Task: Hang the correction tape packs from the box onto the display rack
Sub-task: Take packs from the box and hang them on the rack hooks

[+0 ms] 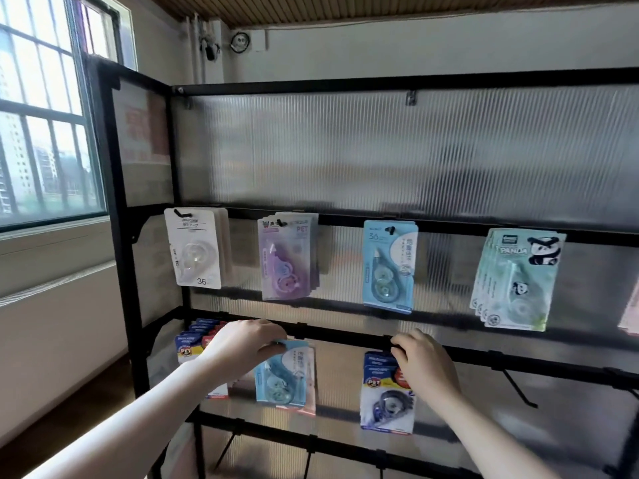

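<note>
A black display rack [345,219] with ribbed translucent panels fills the view. Its middle rail carries white packs [193,250], purple packs [287,261], light blue packs [389,267] and green panda packs [518,281]. On the lower rail, my left hand [245,344] pinches the top of a light blue correction tape pack [281,378] at its hook. My right hand [425,364] grips the top of a dark blue pack [385,399] hanging from the lower rail. More dark blue packs [193,340] hang at the lower left. The box is out of view.
An empty black hook [518,388] sticks out of the lower rail to the right of my right hand. More bare hooks [228,447] hang from the bottom rail. A barred window [45,115] lies to the left. A pink pack edge [631,316] shows at far right.
</note>
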### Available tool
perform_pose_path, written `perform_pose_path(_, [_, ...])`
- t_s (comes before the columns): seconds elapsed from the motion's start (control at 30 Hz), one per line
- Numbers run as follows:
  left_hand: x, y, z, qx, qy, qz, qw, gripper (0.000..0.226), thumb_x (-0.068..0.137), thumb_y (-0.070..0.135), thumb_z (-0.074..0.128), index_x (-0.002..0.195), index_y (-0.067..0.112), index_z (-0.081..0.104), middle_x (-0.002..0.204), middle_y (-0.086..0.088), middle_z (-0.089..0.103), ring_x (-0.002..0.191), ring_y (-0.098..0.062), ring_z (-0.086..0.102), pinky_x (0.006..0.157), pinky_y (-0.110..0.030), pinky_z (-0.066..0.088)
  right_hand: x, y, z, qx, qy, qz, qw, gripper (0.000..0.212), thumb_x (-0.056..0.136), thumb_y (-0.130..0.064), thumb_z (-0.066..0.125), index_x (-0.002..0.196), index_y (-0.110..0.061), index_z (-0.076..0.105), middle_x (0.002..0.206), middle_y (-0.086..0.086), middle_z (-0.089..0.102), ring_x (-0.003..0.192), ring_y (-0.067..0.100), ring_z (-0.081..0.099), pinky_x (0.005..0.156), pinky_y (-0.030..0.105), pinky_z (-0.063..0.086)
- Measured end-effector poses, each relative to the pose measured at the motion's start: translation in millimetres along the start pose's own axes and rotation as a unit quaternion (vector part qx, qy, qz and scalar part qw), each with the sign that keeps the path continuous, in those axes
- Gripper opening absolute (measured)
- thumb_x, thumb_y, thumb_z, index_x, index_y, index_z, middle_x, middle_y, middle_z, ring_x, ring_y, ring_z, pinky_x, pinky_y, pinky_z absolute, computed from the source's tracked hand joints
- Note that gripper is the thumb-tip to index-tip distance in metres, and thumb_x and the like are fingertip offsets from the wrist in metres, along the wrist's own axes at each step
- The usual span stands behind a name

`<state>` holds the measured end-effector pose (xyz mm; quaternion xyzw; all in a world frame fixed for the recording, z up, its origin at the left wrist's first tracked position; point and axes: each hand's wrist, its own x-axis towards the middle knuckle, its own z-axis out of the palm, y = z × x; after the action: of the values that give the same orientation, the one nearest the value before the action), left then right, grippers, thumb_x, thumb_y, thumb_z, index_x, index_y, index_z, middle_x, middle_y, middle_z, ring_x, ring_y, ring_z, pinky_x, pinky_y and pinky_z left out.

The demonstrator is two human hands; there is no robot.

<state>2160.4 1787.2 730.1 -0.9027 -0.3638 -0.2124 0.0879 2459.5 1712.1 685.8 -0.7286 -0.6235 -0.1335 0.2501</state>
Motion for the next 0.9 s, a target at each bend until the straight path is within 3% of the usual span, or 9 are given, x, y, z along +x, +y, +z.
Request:
perform_pose_path(0.17, [21.7,33.6,-9.6,0.008,0.009,0.021,1.0,0.022,0.091,0.043,0.053,0.103,0.027,0.063,0.096,0.01,0.066,0.084,-0.012,0.061,0.062,-0.023,0.039,-11.6,33.3,-16.0,-0.03,-0.016,0.038,0.999,0.028,0.098,-0.032,0.043,0.117,-0.025,0.062,0.113,-0.005,0.058,0.099,0.013,0.056,0.074,0.023,0.045])
perform_pose_path(0.3, [43.2,61.7,-20.2,0.004,0.024,0.038,0.999,0.022,0.093,0.038,0.05,0.106,0.025,0.063,0.102,0.01,0.065,0.088,-0.014,0.06,0.066,-0.027,0.046,-19.7,58.3,-25.3,-0.038,-0.016,0.067,0.997,0.029,0.098,-0.031,0.041,0.118,-0.025,0.061,0.11,-0.005,0.057,0.094,0.013,0.056,0.07,0.023,0.046])
perform_pose_path(0.43, [63.5,83.6,-31.1,-0.008,0.046,0.05,0.998,0.021,0.095,0.03,0.049,0.105,0.018,0.063,0.1,0.003,0.067,0.088,-0.019,0.062,0.065,-0.028,0.044,-26.7,75.8,-31.0,-0.053,-0.016,0.067,0.996,0.03,0.098,-0.031,0.041,0.121,-0.025,0.059,0.112,-0.005,0.057,0.096,0.013,0.056,0.075,0.022,0.046])
perform_pose_path(0.9, [123.5,131.8,-85.7,-0.114,0.143,0.008,0.983,0.022,0.085,0.026,0.066,0.106,0.021,0.071,0.108,0.005,0.069,0.094,-0.014,0.065,0.079,-0.035,0.052,-23.9,103.0,-39.8,-0.086,-0.025,0.054,0.995,0.03,0.098,-0.033,0.04,0.12,-0.022,0.058,0.115,-0.002,0.057,0.102,0.015,0.055,0.085,0.026,0.045])
